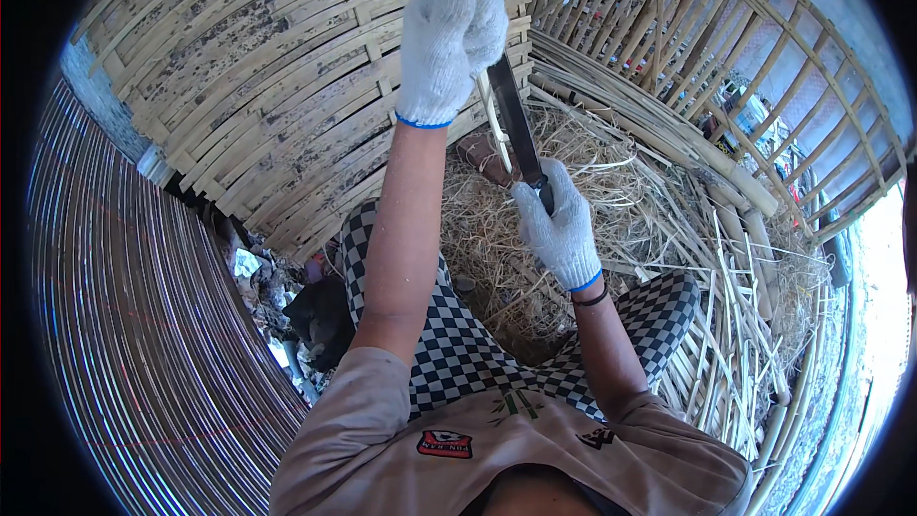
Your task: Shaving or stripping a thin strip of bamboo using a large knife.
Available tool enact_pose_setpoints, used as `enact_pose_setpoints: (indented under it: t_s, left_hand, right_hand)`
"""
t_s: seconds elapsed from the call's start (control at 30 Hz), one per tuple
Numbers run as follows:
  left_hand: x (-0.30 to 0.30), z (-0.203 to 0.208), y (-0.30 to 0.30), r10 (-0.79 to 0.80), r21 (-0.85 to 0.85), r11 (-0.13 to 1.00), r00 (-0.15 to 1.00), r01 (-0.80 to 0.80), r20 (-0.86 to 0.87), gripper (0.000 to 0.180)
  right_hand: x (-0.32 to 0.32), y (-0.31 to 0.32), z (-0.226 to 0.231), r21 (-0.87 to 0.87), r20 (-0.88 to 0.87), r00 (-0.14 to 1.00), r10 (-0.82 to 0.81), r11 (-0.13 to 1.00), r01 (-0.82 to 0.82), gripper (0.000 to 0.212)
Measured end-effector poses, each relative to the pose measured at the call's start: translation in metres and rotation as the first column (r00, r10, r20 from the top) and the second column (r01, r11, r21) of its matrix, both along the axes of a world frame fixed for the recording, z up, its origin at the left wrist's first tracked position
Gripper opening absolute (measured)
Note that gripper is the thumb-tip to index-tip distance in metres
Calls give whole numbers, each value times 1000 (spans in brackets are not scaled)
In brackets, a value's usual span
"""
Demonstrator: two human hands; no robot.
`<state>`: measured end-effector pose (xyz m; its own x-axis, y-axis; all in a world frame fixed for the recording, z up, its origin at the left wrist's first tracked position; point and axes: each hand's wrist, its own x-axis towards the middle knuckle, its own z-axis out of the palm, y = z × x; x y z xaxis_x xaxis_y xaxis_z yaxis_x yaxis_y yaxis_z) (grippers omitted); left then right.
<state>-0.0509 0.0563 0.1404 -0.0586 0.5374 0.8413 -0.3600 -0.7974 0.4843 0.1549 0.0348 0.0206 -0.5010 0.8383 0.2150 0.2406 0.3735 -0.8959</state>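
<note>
My left hand (437, 53), in a white knitted glove, is raised at the top centre and wrapped round a pale bamboo strip (496, 122). The strip sticks out above the fist and runs down below it. In the same kind of glove, my right hand (562, 229) grips the handle of a long dark-bladed knife (517, 119), lower and to the right. Its blade points up and away, close beside the strip, and its tip end passes behind or against my left glove; whether it touches the strip I cannot tell. A reddish-brown block (485, 159) lies below the strip's lower end.
A woven bamboo panel (258, 67) stands at the far left. Bamboo shavings (611, 162) cover the ground between my legs. Split bamboo strips (721, 354) are heaped at the right, under a bamboo slat fence (755, 67). Corrugated sheeting (143, 306) lines the left.
</note>
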Motion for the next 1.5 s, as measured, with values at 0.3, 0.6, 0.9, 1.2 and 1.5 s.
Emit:
enact_pose_setpoints:
  t_s: [0.3,0.6,0.9,1.2,1.5]
  left_hand:
    - [27,8,3,211,-161,973,925,-167,316,43]
    - [28,5,25,67,-13,998,990,-66,126,41]
    - [20,7,24,5,31,999,996,-8,86,43]
    - [16,-2,28,25,-3,1000,997,-25,78,45]
    - [14,2,24,-15,-8,1000,996,16,92,45]
  right_hand:
    - [-23,14,-5,87,145,989,-28,996,16,34]
    - [-22,31,-10,248,4,999,-51,968,49,30]
    - [-33,52,-30,163,188,980,-73,986,42,35]
    - [-50,55,-54,171,154,981,-121,981,94,28]
    - [-34,55,-30,455,2,999,-45,890,39,27]
